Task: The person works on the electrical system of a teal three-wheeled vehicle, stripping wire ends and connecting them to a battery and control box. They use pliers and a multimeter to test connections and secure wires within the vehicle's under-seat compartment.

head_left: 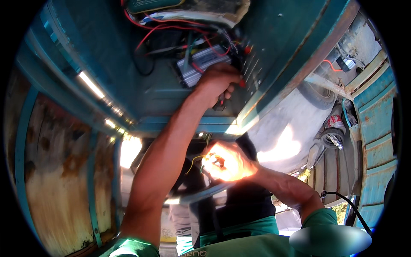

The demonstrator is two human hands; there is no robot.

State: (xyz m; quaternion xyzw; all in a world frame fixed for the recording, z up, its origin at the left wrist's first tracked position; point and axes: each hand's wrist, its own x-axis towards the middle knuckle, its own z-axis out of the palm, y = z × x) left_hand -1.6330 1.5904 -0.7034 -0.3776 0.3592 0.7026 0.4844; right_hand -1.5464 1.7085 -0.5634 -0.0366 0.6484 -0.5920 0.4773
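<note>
Wood panel: one stained wood panel (55, 184) on the far left, blue posts (93, 188) running up it, well clear of both hands.
Cabinet: one, blue (154, 100), open toward the person. Bright light gets in along its left side.
Red wires: at least two red wires (160, 26) looping in the back, tangled with darker ones, so no exact count, sorry.
Yellow wire: one I can make out (192, 161), below the cabinet's front edge. Bends out of the right hand, loose end pointing down-left.
Silver box: just one (192, 70), ribbed, on the cabinet floor. Long axis slants from lower left to upper right. A red wire crosses it, and the left hand blocks its lower right part.
Left hand: one (217, 80), reaching in over the box's edge, fingers curled around the dark piece.
Dark piece: one (219, 105), poking out under the palm, visible end pointing down toward the cabinet lip. Can't tell what it is.
Red tip: one (242, 83), right by the left fingertips; can't tell if they touch.
Right hand: one (235, 162), fingers bunched on the yellow wire; glare washes out the fingertips.
Tyre: one (319, 95), outside, right of the cabinet.
Blue panel: one, rusty (376, 128), far right.
</note>
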